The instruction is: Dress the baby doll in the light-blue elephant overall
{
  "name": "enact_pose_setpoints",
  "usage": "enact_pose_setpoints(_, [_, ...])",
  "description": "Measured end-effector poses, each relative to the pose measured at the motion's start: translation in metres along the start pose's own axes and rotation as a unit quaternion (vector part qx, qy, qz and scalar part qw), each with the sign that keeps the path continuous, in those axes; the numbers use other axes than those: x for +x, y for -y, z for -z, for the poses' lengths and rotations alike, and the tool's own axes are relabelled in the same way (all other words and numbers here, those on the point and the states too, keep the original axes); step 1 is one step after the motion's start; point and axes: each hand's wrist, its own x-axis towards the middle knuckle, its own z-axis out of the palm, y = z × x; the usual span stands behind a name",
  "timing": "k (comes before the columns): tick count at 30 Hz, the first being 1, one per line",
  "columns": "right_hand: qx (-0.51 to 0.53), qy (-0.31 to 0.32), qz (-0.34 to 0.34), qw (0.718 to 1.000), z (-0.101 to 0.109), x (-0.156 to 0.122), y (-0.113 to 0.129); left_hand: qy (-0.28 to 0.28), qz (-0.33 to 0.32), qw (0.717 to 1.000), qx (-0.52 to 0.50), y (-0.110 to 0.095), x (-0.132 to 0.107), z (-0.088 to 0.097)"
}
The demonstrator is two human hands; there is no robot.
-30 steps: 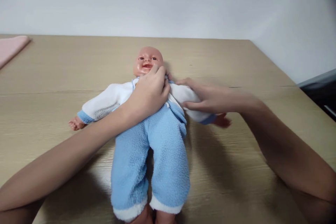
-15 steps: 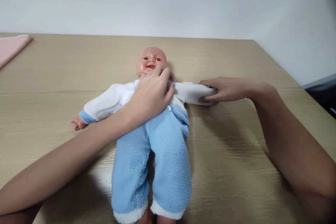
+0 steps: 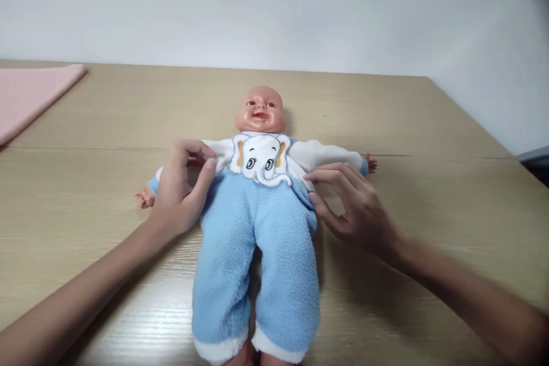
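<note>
A baby doll (image 3: 261, 120) lies on its back with both arms spread out. It wears a white top with blue cuffs and fuzzy blue trousers (image 3: 257, 223) with white hems. An elephant patch (image 3: 259, 157) shows on its chest. My left hand (image 3: 178, 186) is at the doll's left-of-view side, over its sleeve, thumb and fingers apart. On the other side, my right hand (image 3: 347, 200) has its fingertips at the edge of the waist, thumb and fingers also apart. Whether the fingertips press on the clothing is hard to tell. The doll's feet run out of view at the bottom.
A folded pink cloth (image 3: 34, 97) lies on the wooden table (image 3: 429, 126) at the far left. Behind the table stands a pale wall (image 3: 266, 11). Something dark (image 3: 536, 157) shows past the table's right edge.
My left hand has come off the doll's chest to the left, uncovering the elephant patch. My right hand has let go of the doll's sleeve and moved down to its waist.
</note>
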Motion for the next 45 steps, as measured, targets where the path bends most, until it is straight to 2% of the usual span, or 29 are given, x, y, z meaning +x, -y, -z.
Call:
enact_pose_setpoints(2, [0.139,0.017,-0.080,0.987,-0.007,-0.007,0.005,0.074,0.044,0.996,0.000,0.006,-0.012,0.006])
enact_pose_setpoints(4, [0.257,0.057,-0.140,0.954,-0.011,-0.011,0.000,0.125,0.050,0.991,0.019,0.008,-0.019,0.011])
enact_pose_setpoints(7, [0.385,0.065,-0.219,0.894,-0.016,-0.014,-0.012,0.151,0.064,0.986,-0.023,0.008,-0.019,0.012])
enact_pose_setpoints(9, [0.453,0.044,-0.290,0.842,-0.021,-0.015,-0.019,0.154,0.103,0.977,-0.103,0.010,-0.018,0.012])
enact_pose_setpoints(11, [0.476,0.032,-0.332,0.814,-0.024,-0.015,-0.022,0.147,0.153,0.958,-0.192,0.013,-0.018,0.010])
enact_pose_setpoints(12, [0.471,0.027,-0.338,0.814,-0.024,-0.014,-0.023,0.143,0.179,0.945,-0.234,0.016,-0.018,0.009])
enact_pose_setpoints(15, [0.426,-0.003,-0.335,0.840,-0.025,-0.010,-0.022,0.143,0.236,0.901,-0.334,0.021,-0.019,0.006])
enact_pose_setpoints(17, [0.411,-0.022,-0.324,0.852,-0.026,-0.007,-0.021,0.153,0.235,0.899,-0.336,0.021,-0.020,0.004])
enact_pose_setpoints(21, [0.379,-0.033,-0.286,0.880,-0.027,-0.007,-0.020,0.158,0.148,0.950,-0.226,0.015,-0.023,-0.001])
enact_pose_setpoints(25, [0.283,-0.051,-0.266,0.920,-0.030,-0.013,-0.023,0.089,0.033,0.994,-0.051,0.013,-0.028,-0.006])
enact_pose_setpoints(29, [0.193,-0.069,-0.271,0.940,-0.033,-0.016,-0.030,0.021,-0.092,0.989,0.110,0.010,-0.025,-0.009])
enact_pose_setpoints(31, [0.157,-0.070,-0.263,0.949,-0.034,-0.015,-0.030,0.026,-0.121,0.981,0.148,0.007,-0.021,-0.010])
enact_pose_setpoints(33, [0.135,-0.070,-0.253,0.955,-0.034,-0.015,-0.030,0.049,-0.120,0.979,0.159,0.003,-0.019,-0.010])
enact_pose_setpoints(36, [0.134,-0.081,-0.268,0.950,-0.034,-0.014,-0.029,0.077,-0.088,0.981,0.157,-0.003,-0.018,-0.008])
enact_pose_setpoints(39, [0.152,-0.179,-0.296,0.926,-0.033,-0.012,-0.030,0.046,-0.071,0.985,0.152,-0.012,-0.012,-0.004])
enact_pose_setpoints(42, [0.170,-0.268,-0.288,0.904,-0.031,-0.011,-0.030,0.008,-0.115,0.984,0.136,-0.033,0.004,-0.010])
enact_pose_setpoints(43, [0.179,-0.279,-0.283,0.900,-0.031,-0.011,-0.031,0.016,-0.137,0.982,0.126,-0.044,0.011,-0.017])
enact_pose_setpoints(45, [0.203,-0.298,-0.280,0.890,-0.030,-0.011,-0.031,0.088,-0.184,0.970,0.128,-0.068,0.028,-0.037])
